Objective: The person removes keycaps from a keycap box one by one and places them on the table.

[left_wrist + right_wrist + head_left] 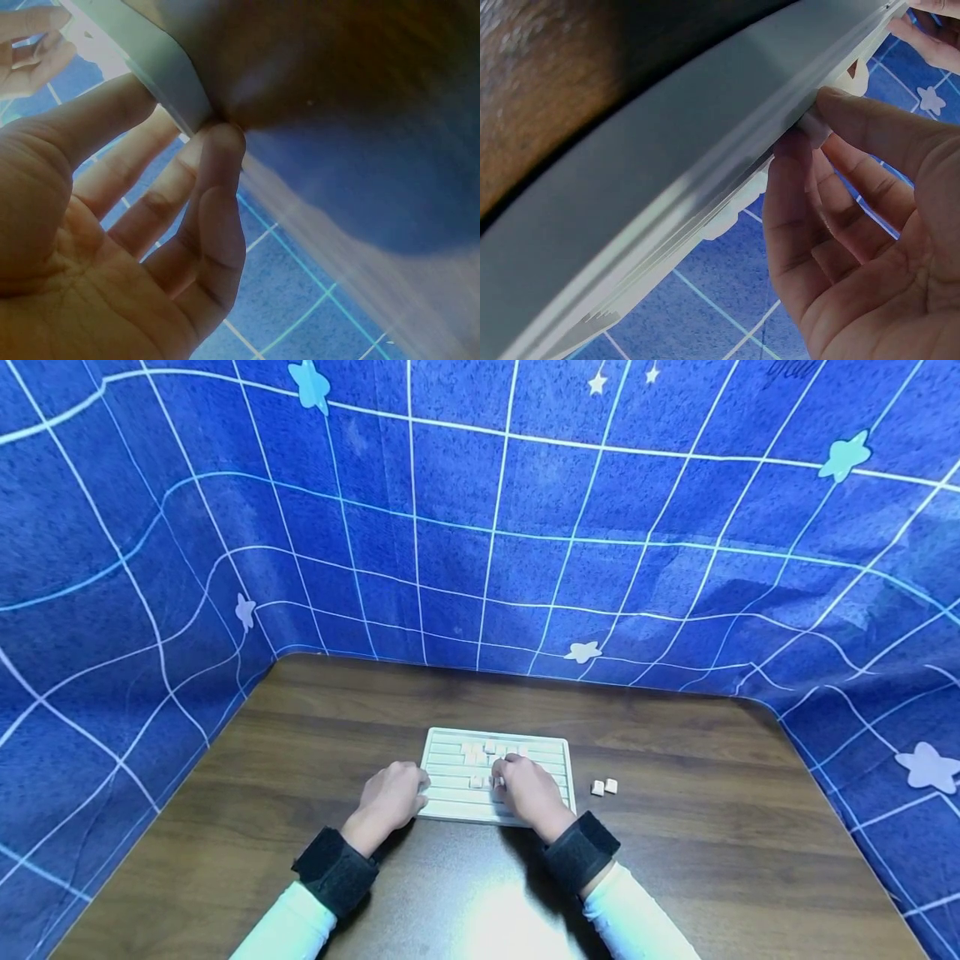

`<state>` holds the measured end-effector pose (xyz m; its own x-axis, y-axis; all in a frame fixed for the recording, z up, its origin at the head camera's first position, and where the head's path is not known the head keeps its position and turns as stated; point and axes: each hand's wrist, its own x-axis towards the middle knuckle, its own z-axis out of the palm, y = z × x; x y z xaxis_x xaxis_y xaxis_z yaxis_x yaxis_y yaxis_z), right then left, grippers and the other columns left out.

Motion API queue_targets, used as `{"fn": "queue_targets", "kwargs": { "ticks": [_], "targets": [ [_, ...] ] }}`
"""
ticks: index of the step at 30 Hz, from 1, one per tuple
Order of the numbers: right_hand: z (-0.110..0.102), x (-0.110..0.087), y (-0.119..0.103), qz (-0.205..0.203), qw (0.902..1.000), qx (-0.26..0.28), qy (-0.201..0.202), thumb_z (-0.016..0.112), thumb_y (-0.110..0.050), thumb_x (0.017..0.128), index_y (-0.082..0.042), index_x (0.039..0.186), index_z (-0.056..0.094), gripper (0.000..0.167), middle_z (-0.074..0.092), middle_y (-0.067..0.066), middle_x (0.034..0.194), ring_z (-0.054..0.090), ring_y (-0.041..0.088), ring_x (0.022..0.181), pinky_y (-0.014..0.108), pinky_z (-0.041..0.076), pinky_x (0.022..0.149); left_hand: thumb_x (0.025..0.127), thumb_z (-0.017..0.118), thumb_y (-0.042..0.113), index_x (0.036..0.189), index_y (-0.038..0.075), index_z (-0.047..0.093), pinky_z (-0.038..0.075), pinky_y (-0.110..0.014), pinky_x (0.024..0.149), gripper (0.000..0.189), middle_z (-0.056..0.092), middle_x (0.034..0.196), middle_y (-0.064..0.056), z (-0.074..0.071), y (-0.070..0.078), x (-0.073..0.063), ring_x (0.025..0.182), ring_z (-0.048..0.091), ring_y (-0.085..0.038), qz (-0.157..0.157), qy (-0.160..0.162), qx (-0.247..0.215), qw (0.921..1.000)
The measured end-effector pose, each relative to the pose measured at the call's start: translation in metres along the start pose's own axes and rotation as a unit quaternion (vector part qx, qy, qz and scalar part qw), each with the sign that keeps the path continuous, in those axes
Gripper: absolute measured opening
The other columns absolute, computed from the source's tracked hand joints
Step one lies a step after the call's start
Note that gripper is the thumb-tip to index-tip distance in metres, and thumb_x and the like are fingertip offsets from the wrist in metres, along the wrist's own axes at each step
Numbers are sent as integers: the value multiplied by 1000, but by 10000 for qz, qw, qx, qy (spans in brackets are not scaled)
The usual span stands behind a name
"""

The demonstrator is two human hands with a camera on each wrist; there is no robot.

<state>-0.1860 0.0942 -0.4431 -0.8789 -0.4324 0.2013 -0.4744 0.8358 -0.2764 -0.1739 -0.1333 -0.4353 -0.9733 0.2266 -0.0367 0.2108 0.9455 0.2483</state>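
Note:
A pale, ridged tray (457, 805) with long parallel rows lies on the table. My left hand (392, 793) holds its left edge, thumb on the rim and fingertips against the side, as the left wrist view shows. Over the right half of the tray, my right hand (531, 792) pinches a small white block (817, 131) between thumb and index finger, low at a row. Just left of those fingers sits another white block (476, 782). Several more small blocks (490, 747) stand in the upper rows, some partly hidden by the right hand.
Two loose white blocks (597, 788) lie on the brown wooden table (675, 860) to the right of the tray. A blue cloth (450, 527) with white grid lines and stars hangs behind the table and along its sides.

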Motion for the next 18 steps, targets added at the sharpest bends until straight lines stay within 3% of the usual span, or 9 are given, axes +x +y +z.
{"fn": "queue_targets", "kwargs": {
  "ticks": [9, 18],
  "targets": [
    [-3, -2, 3, -318, 9987, -81, 401, 76, 3, 80, -7, 88, 70, 14, 67, 5, 85, 68, 23, 71, 35, 55, 55, 87, 81, 11, 83, 13, 69, 51, -38, 61, 13, 65, 85, -3, 1, 0, 1, 72, 59, -19, 25, -23, 40, 10000],
    [-9, -6, 8, -162, 9995, -29, 273, 78, 4, 81, -4, 91, 70, 15, 68, 9, 90, 70, 26, 79, 40, 58, 64, 86, 82, 11, 91, 11, 75, 56, -41, 65, 9, 71, 92, -6, 0, -1, 0, 81, 68, -24, 95, 58, -5, 9999]
  ]
}}
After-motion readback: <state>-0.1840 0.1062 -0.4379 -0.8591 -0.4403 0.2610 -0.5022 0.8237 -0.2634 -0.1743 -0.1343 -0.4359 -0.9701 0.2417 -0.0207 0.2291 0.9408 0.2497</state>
